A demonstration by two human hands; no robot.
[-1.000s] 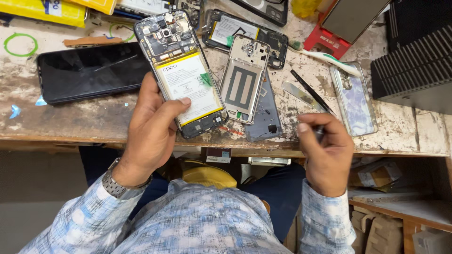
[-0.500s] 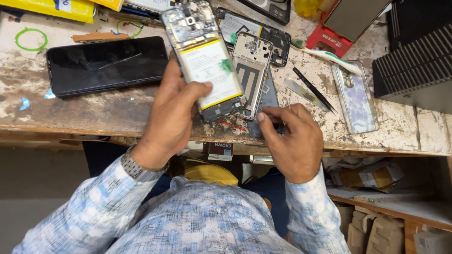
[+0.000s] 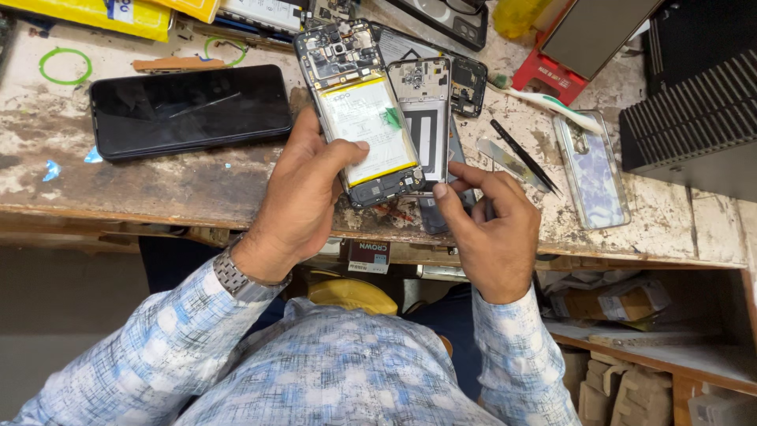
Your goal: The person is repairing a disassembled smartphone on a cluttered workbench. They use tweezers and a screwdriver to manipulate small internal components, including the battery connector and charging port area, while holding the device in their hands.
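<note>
The left hand (image 3: 303, 193) stays clamped on the opened phone (image 3: 359, 110), held above the desk (image 3: 158, 185). Right of the phone, the right hand (image 3: 489, 229) has come up, fingertips now pinching its lower corner.

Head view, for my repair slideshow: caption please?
Left hand holds opened phone with white battery; right hand touches its lower edge.
</note>
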